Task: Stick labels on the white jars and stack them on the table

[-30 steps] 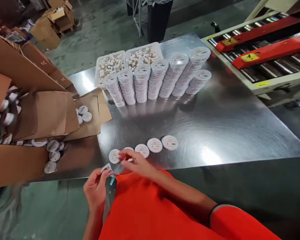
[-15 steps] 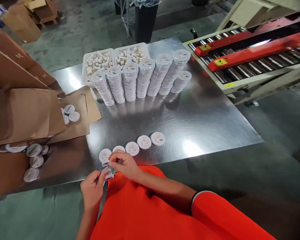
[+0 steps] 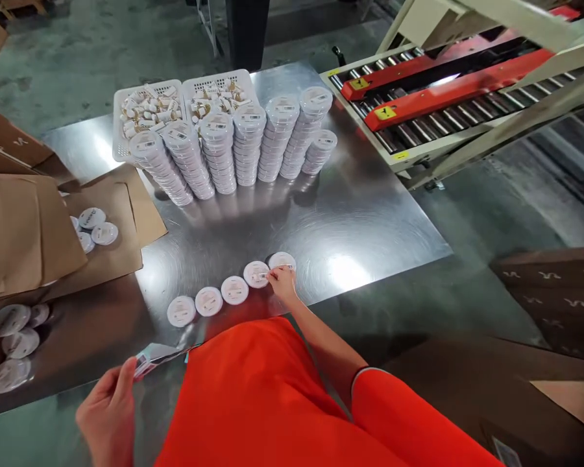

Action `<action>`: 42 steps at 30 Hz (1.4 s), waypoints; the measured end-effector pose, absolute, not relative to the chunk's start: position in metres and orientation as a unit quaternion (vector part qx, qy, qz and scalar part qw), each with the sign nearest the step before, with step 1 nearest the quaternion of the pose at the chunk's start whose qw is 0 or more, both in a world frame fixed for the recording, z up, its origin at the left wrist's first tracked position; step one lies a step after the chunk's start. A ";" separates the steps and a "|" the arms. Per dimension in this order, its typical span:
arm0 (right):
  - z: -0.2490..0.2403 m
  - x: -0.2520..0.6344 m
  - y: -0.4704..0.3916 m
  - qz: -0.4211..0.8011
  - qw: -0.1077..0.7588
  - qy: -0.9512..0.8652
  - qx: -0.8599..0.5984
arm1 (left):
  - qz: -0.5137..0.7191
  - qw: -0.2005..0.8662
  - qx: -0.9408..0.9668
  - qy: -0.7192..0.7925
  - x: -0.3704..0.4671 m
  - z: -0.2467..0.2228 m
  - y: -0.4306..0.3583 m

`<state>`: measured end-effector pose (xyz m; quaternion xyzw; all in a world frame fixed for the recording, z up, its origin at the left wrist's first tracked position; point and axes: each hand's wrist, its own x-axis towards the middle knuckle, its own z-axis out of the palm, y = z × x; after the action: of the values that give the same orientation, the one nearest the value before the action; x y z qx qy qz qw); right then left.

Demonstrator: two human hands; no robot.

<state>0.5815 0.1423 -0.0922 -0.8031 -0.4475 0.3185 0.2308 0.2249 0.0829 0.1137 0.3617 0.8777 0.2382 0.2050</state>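
Observation:
My left hand (image 3: 109, 405) is pinched on a strip of labels (image 3: 148, 360), holding it out past the table's front edge. My right hand (image 3: 284, 284) reaches to the right end of a row of round, flat white containers (image 3: 234, 290). Its fingers are pinched together at the right edge of the container second from the right (image 3: 255, 274). A small barcode label (image 3: 263, 276) shows at the fingertips, over that container's lid. The rightmost container (image 3: 281, 259) is partly hidden behind this hand.
Tall stacks of containers (image 3: 246, 146) stand at the table's (image 3: 350, 214) back, before two white baskets (image 3: 118, 139) of small bottles. Cardboard boxes (image 3: 24, 227) with loose containers lie left. A roller conveyor (image 3: 418, 126) adjoins the right rear; more cardboard (image 3: 555, 305) stands right.
My right hand has moved right, from the left end of the row to the containers at its right end. My left hand has drawn left and down with the label strip. The view has shifted right.

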 end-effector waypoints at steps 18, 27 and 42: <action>-0.060 0.568 0.155 0.323 0.020 -0.434 -0.841 | 0.210 0.219 0.380 0.874 0.235 0.111 0.084; -0.062 0.570 0.160 0.267 -0.014 -0.485 -0.832 | 0.237 0.229 0.349 0.877 0.234 0.108 0.083; -0.008 0.519 0.145 0.467 0.340 -0.494 -0.650 | 0.309 0.209 0.426 0.824 0.257 0.112 0.088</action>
<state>0.5193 0.1449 -0.0079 -0.6499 -0.4940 0.4667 0.3403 0.2573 0.0879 0.1123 0.4259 0.8243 0.3090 0.2089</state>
